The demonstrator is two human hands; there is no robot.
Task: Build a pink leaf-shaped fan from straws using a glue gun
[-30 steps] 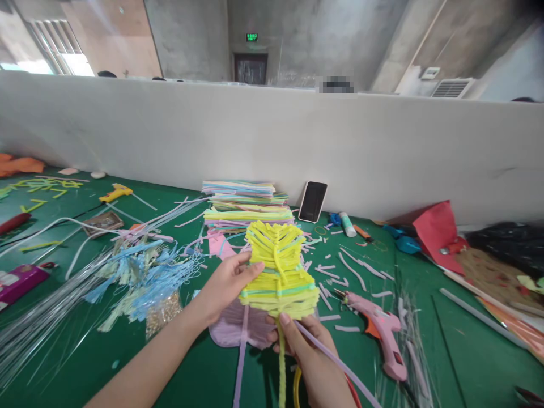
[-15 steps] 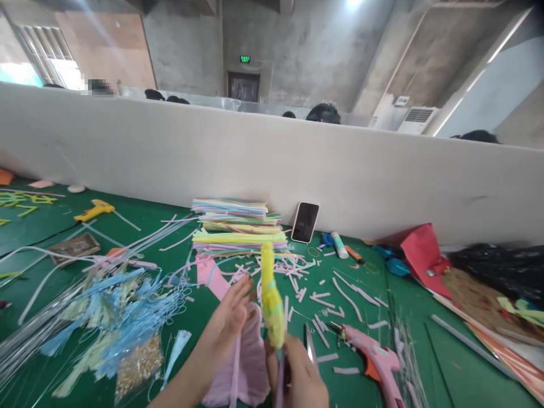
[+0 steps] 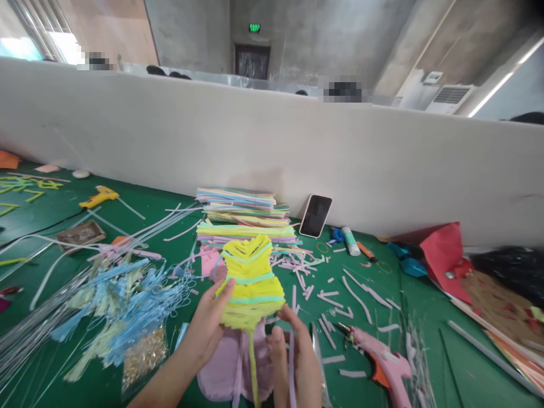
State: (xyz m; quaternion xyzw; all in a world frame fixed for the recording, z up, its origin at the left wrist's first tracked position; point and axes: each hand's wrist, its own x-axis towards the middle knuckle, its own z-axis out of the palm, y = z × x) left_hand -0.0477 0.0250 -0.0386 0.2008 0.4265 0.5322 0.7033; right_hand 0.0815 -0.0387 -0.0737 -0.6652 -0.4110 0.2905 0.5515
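Observation:
My left hand [image 3: 210, 320] pinches the left edge of a yellow piece [image 3: 250, 283] with mint-green bands and a jagged top, apparently made of fuzzy craft strips. Its yellow-green stem [image 3: 254, 362] hangs down. Close by, my right hand [image 3: 297, 357] holds a thin lilac strip [image 3: 292, 354] between thumb and fingers; its forefinger reaches the yellow piece's lower right corner. Beneath lies a rounded lilac piece [image 3: 216, 368] with a strip down its middle, partly covered by the yellow piece and my hands. Scissors [image 3: 318, 351] rest partly hidden beside my right hand.
A pink glue gun [image 3: 382, 357] lies to the right, among cut lilac bits. Bundled coloured strips [image 3: 242, 229] and a phone [image 3: 315, 215] stand by the white partition [image 3: 255, 141]. Blue tassels [image 3: 127, 306], a bag of gold beads [image 3: 144, 354] and a yellow glue gun [image 3: 100, 196] occupy the left.
The yellow piece has turned from edge-on to face-on. My left hand, previously spread beside it, now grips its left edge. My right hand has shifted from its base to its lower right.

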